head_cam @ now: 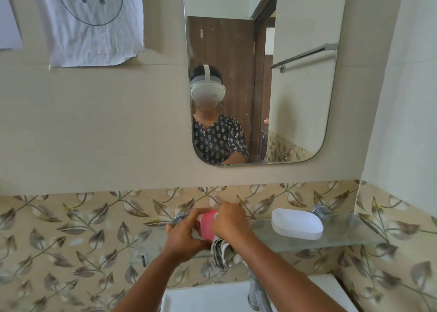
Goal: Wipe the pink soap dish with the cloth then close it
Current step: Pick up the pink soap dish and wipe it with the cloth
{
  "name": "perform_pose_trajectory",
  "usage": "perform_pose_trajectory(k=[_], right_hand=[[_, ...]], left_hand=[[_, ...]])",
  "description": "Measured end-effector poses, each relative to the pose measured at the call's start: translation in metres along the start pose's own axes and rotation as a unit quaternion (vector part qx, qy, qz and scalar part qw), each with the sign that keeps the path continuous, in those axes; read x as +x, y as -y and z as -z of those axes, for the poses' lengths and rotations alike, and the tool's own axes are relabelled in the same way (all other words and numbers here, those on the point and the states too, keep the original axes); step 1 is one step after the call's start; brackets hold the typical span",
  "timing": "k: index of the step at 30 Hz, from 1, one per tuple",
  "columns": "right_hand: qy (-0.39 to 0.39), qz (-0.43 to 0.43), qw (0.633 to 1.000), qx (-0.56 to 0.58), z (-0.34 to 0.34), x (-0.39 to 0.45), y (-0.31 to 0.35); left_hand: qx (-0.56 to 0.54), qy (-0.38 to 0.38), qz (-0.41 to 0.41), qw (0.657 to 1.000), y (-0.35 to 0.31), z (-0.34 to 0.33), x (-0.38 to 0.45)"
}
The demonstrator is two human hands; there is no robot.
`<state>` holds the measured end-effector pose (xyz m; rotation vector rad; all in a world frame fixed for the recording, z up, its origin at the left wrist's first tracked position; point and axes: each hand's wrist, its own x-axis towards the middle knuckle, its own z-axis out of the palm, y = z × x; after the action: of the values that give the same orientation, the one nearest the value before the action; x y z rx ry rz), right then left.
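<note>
Head view shows us the pink soap dish (208, 224), a small smooth pink plastic piece, held up between our two hands just above the glass shelf (343, 239), in front of the leaf-patterned tiles. Our left hand (183, 237) curls its fingers round the dish's left side and underside. Our right hand (230, 220) grips from the right and top, hiding that end of the dish, and also pinches the cloth (222, 252), a crumpled grey-white patterned rag hanging below the palm. A white soap dish (296, 223) sits on the shelf well to the right. Below us are the tap (256, 292) and basin (212, 297).
</note>
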<state>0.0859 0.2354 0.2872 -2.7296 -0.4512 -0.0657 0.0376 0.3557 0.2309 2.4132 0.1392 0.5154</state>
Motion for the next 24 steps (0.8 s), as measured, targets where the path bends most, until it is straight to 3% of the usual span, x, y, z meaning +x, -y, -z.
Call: perform_pose_trajectory(k=[4, 8, 12, 13, 16, 18, 20, 22, 24], right_hand=[[0.018, 0.0, 0.99, 0.138, -0.001, -0.005, 0.006], [0.04, -0.059, 0.943, 0.326, 0.01, -0.006, -0.022], [0.016, -0.047, 0.937, 0.346, 0.037, -0.016, -0.062], [0.014, -0.053, 0.921, 0.386, 0.044, -0.019, -0.07], [0.015, -0.102, 0.826, 0.554, 0.059, -0.03, -0.091], [-0.024, -0.115, 0.793, 0.598, 0.065, -0.034, -0.101], [-0.113, -0.107, 0.825, 0.543, 0.07, -0.037, -0.105], [-0.219, -0.069, 0.889, 0.397, 0.07, -0.039, -0.099], [-0.239, -0.018, 0.928, 0.285, 0.06, -0.036, -0.088]], left_hand=[[0.009, -0.001, -0.001, 1.0, -0.001, 0.001, 0.0], [-0.002, 0.014, 0.0, 1.0, 0.003, 0.0, 0.001], [-0.02, 0.012, 0.008, 1.0, 0.005, -0.001, 0.003], [-0.019, 0.012, 0.009, 1.0, 0.005, -0.002, 0.003], [-0.018, 0.015, 0.009, 1.0, 0.005, -0.001, 0.004], [-0.007, 0.02, 0.008, 1.0, 0.006, -0.001, 0.005], [0.009, 0.025, 0.008, 1.0, 0.007, -0.001, 0.005], [0.016, 0.032, 0.013, 0.999, 0.009, -0.002, 0.007], [0.008, 0.043, 0.015, 0.999, 0.01, -0.002, 0.008]])
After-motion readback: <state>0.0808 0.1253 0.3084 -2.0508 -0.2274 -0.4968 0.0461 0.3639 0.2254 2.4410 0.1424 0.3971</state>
